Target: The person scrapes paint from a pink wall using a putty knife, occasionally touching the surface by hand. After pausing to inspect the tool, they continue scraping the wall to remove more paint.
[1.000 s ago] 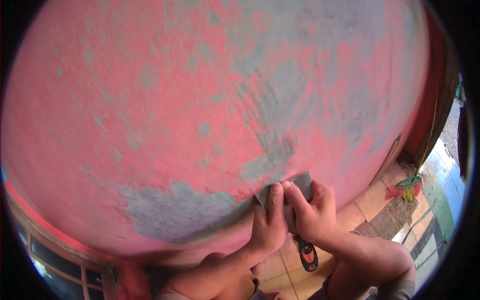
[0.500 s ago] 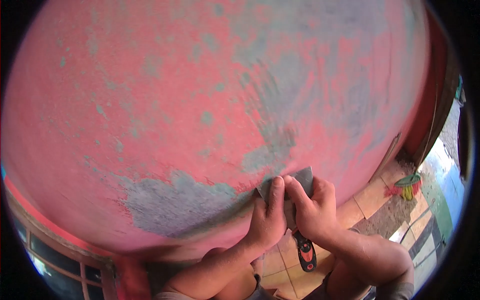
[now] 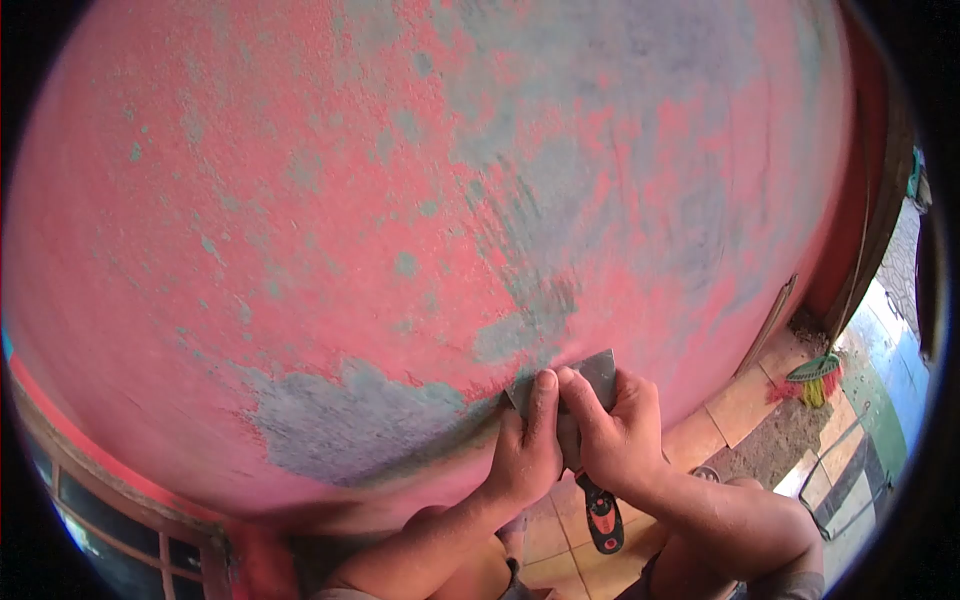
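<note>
Both hands grip a wide metal scraper [image 3: 595, 375] by its blade, thumbs side by side on the face of it. My left hand [image 3: 528, 450] is closed on the blade's left part, my right hand [image 3: 622, 430] on its right part. The scraper's black and red handle [image 3: 603, 518] hangs down below my hands. The blade's upper edge is at the lower part of a wall [image 3: 330, 250] with peeling pink paint; whether it touches cannot be made out. A large bare grey patch [image 3: 350, 420] lies to the left of the blade.
A broom [image 3: 815, 370] with green, red and yellow bristles stands at right by a heap of dirt [image 3: 780, 440]. Tan floor tiles [image 3: 560, 540] run beneath me. A window frame [image 3: 110, 510] is at lower left.
The scraper and both hands have shifted slightly down and left in view. My grip on the blade is the same. The wall also sits a little differently in view.
</note>
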`<state>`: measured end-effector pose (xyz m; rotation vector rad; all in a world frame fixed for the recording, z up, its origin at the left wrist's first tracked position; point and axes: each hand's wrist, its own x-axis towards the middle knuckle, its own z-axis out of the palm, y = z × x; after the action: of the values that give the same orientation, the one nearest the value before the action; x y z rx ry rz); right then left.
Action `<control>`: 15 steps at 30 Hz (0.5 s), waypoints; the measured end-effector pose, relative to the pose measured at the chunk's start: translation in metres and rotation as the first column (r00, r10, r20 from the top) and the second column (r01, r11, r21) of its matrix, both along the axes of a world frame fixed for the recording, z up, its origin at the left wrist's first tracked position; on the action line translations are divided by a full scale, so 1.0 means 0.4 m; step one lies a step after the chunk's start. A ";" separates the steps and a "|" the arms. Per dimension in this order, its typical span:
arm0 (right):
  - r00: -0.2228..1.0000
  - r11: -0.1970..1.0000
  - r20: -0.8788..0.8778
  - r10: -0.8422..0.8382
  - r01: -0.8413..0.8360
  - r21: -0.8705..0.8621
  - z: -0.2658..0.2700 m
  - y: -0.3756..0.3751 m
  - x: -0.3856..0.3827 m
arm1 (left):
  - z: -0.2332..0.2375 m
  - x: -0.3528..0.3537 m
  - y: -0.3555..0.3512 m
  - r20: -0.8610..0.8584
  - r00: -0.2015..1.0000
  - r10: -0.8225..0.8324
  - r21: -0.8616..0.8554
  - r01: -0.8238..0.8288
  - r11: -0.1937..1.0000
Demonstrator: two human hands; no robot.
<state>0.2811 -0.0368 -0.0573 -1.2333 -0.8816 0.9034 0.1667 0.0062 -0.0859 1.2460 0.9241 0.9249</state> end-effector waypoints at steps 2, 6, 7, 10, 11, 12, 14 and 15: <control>1.000 1.000 -0.020 -0.011 0.011 -0.005 -0.001 -0.009 -0.005 | -0.027 0.012 -0.003 -0.005 0.996 0.084 0.115 -0.083 0.990; 0.997 0.998 0.079 -0.018 0.013 0.061 0.021 0.014 -0.001 | -0.011 0.014 0.006 -0.053 0.995 0.090 0.292 -0.071 0.954; 0.994 0.998 0.106 -0.021 0.014 0.067 0.019 0.013 0.001 | 0.008 0.007 0.006 -0.052 0.997 0.062 0.169 -0.052 0.984; 0.999 0.999 -0.043 0.009 -0.007 0.037 0.017 0.005 -0.005 | 0.022 0.013 -0.012 0.071 0.996 0.048 -0.026 -0.047 0.999; 0.999 0.999 -0.027 -0.020 0.021 0.041 0.009 0.002 -0.006 | 0.030 0.016 -0.012 0.142 0.988 0.064 -0.046 -0.058 0.997; 0.999 0.998 -0.006 -0.046 0.046 0.050 -0.004 0.000 -0.009 | 0.028 0.005 -0.011 0.045 0.999 -0.001 -0.007 0.002 1.000; 0.999 0.999 -0.004 -0.042 0.042 0.031 0.001 0.002 -0.006 | 0.001 0.025 -0.011 -0.018 0.991 0.131 0.144 -0.127 0.981; 0.999 1.000 -0.029 -0.019 0.019 -0.005 0.007 -0.002 -0.003 | -0.016 0.030 -0.007 -0.043 0.979 0.199 0.216 -0.186 0.959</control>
<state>0.2801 -0.0375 -0.0545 -1.2281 -0.8437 0.9070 0.1788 0.0032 -0.0922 1.3892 1.0320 1.1670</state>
